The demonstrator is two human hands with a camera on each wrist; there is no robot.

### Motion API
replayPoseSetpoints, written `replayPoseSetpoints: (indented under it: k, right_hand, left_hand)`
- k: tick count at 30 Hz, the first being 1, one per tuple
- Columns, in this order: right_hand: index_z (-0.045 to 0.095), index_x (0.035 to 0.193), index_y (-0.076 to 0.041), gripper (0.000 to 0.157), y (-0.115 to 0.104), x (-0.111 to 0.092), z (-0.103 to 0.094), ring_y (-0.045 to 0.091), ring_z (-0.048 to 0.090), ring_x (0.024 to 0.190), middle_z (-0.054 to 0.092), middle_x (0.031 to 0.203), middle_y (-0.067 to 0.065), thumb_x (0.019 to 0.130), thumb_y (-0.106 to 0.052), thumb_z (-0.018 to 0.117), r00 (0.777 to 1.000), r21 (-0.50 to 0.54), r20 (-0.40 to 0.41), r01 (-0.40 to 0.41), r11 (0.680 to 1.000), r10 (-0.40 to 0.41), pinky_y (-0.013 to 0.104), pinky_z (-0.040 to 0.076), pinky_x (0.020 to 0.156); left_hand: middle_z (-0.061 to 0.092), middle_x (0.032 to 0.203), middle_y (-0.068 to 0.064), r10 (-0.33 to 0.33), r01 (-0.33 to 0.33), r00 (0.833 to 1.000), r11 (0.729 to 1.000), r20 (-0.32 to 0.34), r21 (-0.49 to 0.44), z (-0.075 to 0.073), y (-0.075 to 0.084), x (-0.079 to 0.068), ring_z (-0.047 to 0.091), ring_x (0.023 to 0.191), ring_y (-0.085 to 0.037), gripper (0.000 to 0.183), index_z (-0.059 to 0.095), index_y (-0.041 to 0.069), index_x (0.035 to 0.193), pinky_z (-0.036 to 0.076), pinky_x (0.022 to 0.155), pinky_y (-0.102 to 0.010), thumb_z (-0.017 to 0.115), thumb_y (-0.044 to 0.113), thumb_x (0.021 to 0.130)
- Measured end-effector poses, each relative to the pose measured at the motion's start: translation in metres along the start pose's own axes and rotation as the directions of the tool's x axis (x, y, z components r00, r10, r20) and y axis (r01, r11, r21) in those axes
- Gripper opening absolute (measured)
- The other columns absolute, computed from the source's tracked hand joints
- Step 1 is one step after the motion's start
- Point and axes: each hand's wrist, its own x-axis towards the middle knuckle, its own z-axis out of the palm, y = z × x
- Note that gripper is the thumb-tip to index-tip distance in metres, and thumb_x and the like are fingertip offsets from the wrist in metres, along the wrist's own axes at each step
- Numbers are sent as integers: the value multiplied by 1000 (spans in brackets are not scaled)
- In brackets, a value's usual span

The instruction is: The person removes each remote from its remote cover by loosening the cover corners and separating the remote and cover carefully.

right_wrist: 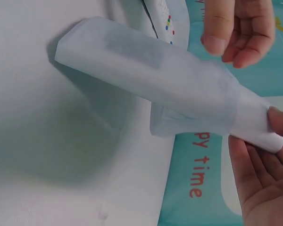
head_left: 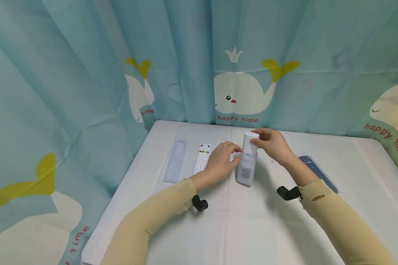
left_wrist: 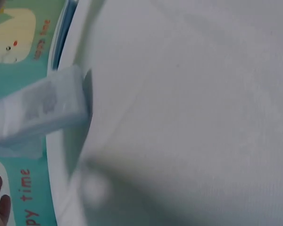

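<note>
Two arms (head_left: 159, 209) outstretched, right grip (head_left: 273, 145) pinching white object (head_left: 250, 145), left grip (head_left: 221, 157) loose beside translucent cover (head_left: 246, 171)

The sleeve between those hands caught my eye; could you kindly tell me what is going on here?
A person's right hand pinches the top of a white, remote-like object that sticks partway out of the translucent sleeve. The left hand is at the sleeve's upper edge; whether it grips is hard to tell. On the table, a white remote and a flat translucent cover lie to the left, a dark blue remote to the right.
</note>
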Motion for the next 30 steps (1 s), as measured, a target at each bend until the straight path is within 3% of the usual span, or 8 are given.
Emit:
replayPoseSetpoints:
  k: [8, 20, 30]
  right_hand:
    - [58, 138, -1, 47, 3, -3, -7, 29, 63, 109, 64, 126, 18, 100, -27, 69, 999, 21, 41, -5, 1000, 4, 29, 56, 84]
    - [62, 140, -6, 52, 10, -4, -13, 24, 62, 102, 66, 119, 15, 97, -34, 73, 999, 12, 47, 7, 1000, -8, 29, 51, 80]
    - [65, 135, -5, 46, 13, -5, -10, 22, 65, 102, 68, 122, 16, 98, -31, 72, 999, 43, 7, 42, 998, -43, 23, 53, 79]
  left_hand:
    - [63, 116, 6, -45, 44, 998, 999, 40, 29, 5, -9, 4, 57, 106, -11, 24, 68, 19, 120, 48, 88, -27, 70, 28, 98]
    - [65, 103, 9, -13, 10, 999, 998, 43, 66, 5, -4, 9, 56, 92, -7, 13, 74, 21, 110, 45, 78, -21, 66, 21, 100]
    - [67, 98, 11, 12, -36, 990, 985, 140, 168, 8, -8, 1, 58, 87, -9, 6, 73, 21, 98, 48, 75, -26, 70, 19, 94]
